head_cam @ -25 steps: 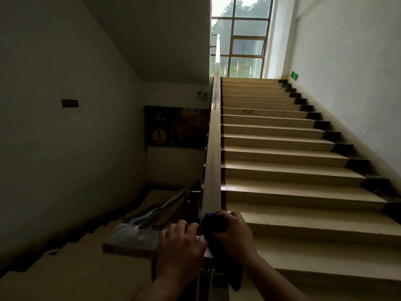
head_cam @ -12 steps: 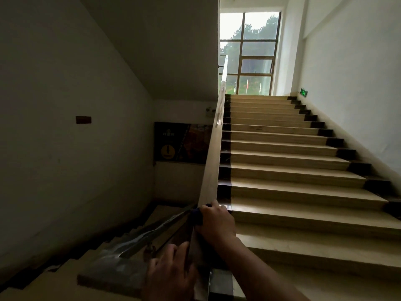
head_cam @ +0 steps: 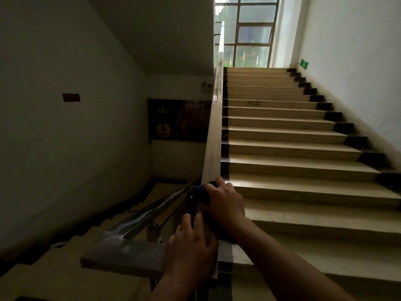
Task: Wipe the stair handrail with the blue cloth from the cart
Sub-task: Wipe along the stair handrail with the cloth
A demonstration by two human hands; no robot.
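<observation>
A pale wooden handrail (head_cam: pixel 213 135) climbs from the landing corner toward the window. My right hand (head_cam: pixel 224 204) grips the blue cloth (head_cam: pixel 202 192) around the rail just above its lower end; only a dark blue bit of cloth shows past the fingers. Below it, my left hand (head_cam: pixel 192 244) rests on the rail at the corner, fingers lying along the wood and holding nothing. The cart is out of view.
Beige steps with dark end blocks (head_cam: pixel 290 148) rise on the right to a large window (head_cam: pixel 249 33). A shiny lower handrail (head_cam: pixel 147 213) slopes down left over the descending flight. A dark poster (head_cam: pixel 178 120) hangs on the far wall.
My right hand has slid the cloth a little way up the handrail from the corner. My left hand has stayed low on the rail behind it.
</observation>
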